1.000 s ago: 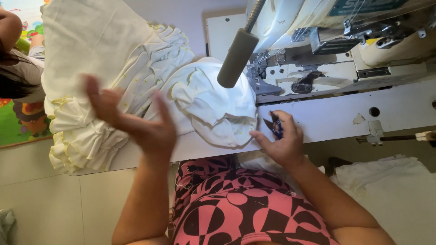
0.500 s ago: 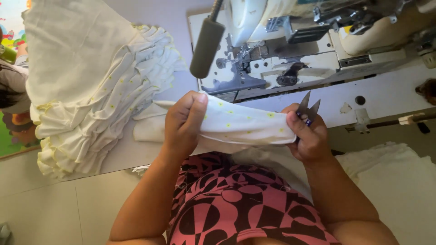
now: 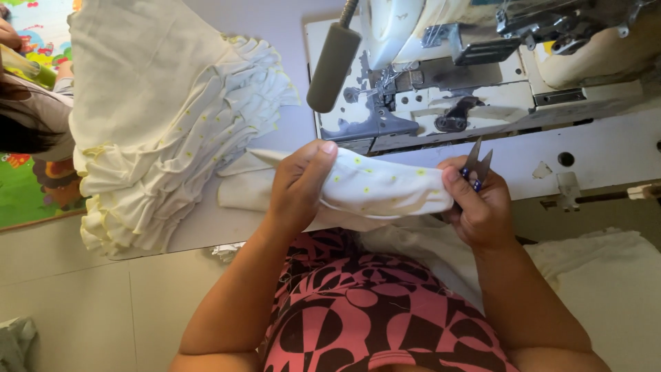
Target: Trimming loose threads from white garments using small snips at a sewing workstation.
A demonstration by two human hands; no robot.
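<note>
Head cam: left hand [image 3: 297, 184] is pinching one end of a small cream fabric piece [image 3: 385, 189] with yellow dots, stretched just in front of the sewing machine [image 3: 475, 76]. Right hand [image 3: 480, 209] grips the other end plus a pair of thread snips [image 3: 476, 162], blades pointing up. A pile of ruffled cream garments [image 3: 172, 117] sits on the table [image 3: 606, 148] to the left.

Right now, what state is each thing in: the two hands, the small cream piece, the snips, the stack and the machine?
left hand: gripping one end of the small cream yellow-dotted fabric piece
right hand: pinching the other end, holding the thread snips
fabric piece: stretched between both hands
thread snips: blades up, slightly apart
stack of cream ruffled garments: piled on the table
white sewing machine: nothing under its foot
</note>
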